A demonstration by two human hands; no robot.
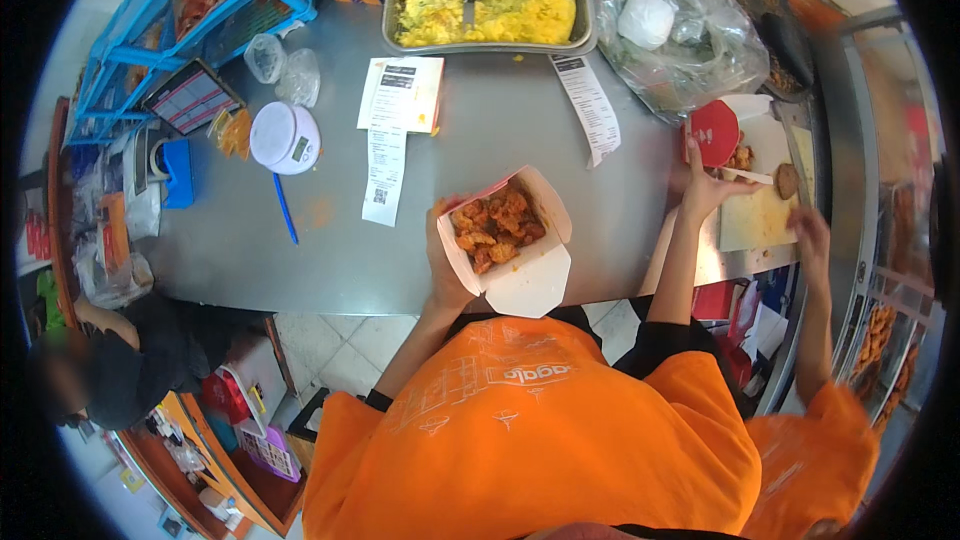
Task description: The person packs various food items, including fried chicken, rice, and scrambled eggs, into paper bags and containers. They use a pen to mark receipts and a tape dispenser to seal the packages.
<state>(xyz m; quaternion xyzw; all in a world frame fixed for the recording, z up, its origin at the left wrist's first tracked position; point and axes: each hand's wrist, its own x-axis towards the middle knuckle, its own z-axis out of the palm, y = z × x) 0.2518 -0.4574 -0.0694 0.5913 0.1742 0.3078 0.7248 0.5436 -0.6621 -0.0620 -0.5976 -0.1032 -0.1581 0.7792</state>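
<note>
My left hand (444, 270) grips the side of an open paper food box (529, 289) with pieces of saucy fried chicken (495, 229) in it, above the table's near edge. On the right, my right hand (706, 187) reaches out to a second open box, red and white (712, 131), thumb and fingers around its near side. Chicken pieces (742, 157) show in that box. It stands at the far end of a cutting board (757, 221). Part of my right hand's grip is hidden by the box.
A co-worker's blurred hand (810, 229) is by the board. At the back stand a tray of yellow food (487, 0) and a plastic bag (682, 30). Receipts (386, 172), a kitchen scale (283, 137) and a blue pen (285, 208) lie left. Another person (120, 360) is at far left.
</note>
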